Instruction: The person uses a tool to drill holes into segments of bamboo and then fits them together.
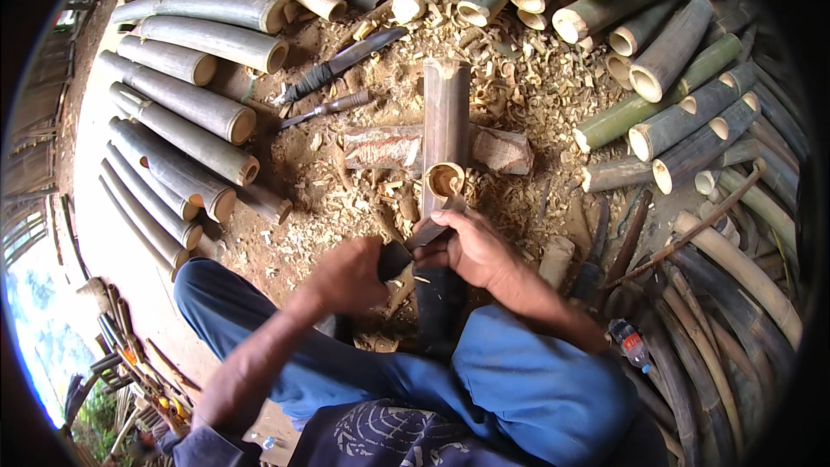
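A cut bamboo tube (pixel 446 125) lies across a wooden block (pixel 389 149), its hollow near end toward me. My right hand (pixel 471 249) grips a knife blade (pixel 432 227) set against the tube's near rim. My left hand (pixel 346 277) is closed around a dark handle-like object (pixel 393 261) just left of the blade; what it is stays unclear. Both forearms come up from my blue-trousered knees.
Grey bamboo sections (pixel 186 99) are stacked on the left, green and grey ones (pixel 674 78) on the right. A large knife (pixel 341 65) and a chisel (pixel 328 108) lie on the chip-covered ground (pixel 519 86) beyond the block. A small bottle (pixel 629 344) stands by my right knee.
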A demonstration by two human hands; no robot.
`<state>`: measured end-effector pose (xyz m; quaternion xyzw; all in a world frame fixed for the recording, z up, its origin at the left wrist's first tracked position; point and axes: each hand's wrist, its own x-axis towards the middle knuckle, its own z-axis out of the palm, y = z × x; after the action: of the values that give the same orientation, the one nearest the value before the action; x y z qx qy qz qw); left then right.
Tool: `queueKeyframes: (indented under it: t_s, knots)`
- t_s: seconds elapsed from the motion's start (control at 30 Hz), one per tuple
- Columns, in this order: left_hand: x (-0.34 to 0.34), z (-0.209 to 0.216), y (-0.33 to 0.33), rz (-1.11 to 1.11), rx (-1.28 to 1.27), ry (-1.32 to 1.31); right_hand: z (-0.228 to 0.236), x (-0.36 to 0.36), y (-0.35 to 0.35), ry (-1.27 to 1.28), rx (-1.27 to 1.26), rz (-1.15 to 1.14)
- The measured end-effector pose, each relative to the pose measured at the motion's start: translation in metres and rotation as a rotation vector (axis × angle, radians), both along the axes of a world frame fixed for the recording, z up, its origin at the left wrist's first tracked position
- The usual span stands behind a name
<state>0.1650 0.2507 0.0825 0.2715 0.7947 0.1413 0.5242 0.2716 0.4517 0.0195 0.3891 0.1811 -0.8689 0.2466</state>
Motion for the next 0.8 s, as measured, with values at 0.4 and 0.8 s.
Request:
queueKeyframes:
  t_s: [0.4,0.8]
  knots:
    - [0.096,-0.022,0.010,0.693,0.200,-0.267,0.026,-0.007,0.003,0.026,0.585,0.416]
    - [-0.040,0.063,0.030,0.320,-0.082,0.215,0.005,-0.040,-0.005,0.118,-0.066,-0.161]
